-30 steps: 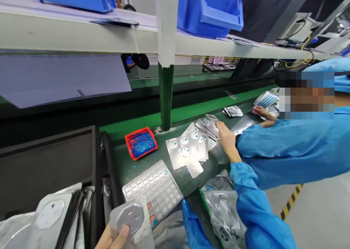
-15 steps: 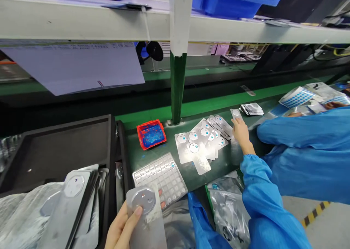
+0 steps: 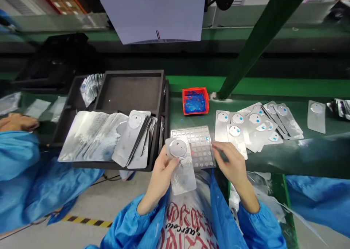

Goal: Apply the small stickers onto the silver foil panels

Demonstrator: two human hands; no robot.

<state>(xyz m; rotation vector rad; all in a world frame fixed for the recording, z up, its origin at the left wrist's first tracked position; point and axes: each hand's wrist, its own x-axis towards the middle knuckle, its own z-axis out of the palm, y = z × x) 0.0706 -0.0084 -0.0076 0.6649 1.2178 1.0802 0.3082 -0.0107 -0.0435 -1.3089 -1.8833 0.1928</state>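
Workbench: a green conveyor bench (image 3: 300,154) runs across the frame under a slanted green post (image 3: 259,33) and a hanging blank grey sheet (image 3: 153,11).
Black tray: a black foam tray (image 3: 131,92) sits at the bench's left, with silver foil pouches (image 3: 104,136) stacked leaning inside it.
Finished row: foil pouches with blue dots (image 3: 254,126) lie fanned out on the bench to the right; one single pouch (image 3: 316,115) lies apart, farther right.
Sticker sheet: a grid sheet (image 3: 198,146) lies at the bench edge, just behind the hands, with one blue sticker left at its far right corner.
Red bin: a small red bin (image 3: 195,100) holding blue scraps stands behind the sheet.
Left hand: the left hand (image 3: 161,168) is clamped on a foil pouch (image 3: 182,167), thumb pressed by its round window.
Right hand: the right hand (image 3: 232,163) rests at the sheet's right edge, fingers curled; whether they pinch anything cannot be told.
Risk: the pouch hangs off the bench edge, so a loose thumb could likely drop it to the floor.
Writing: red lettering on the bag (image 3: 188,216) in the lap, not legible.
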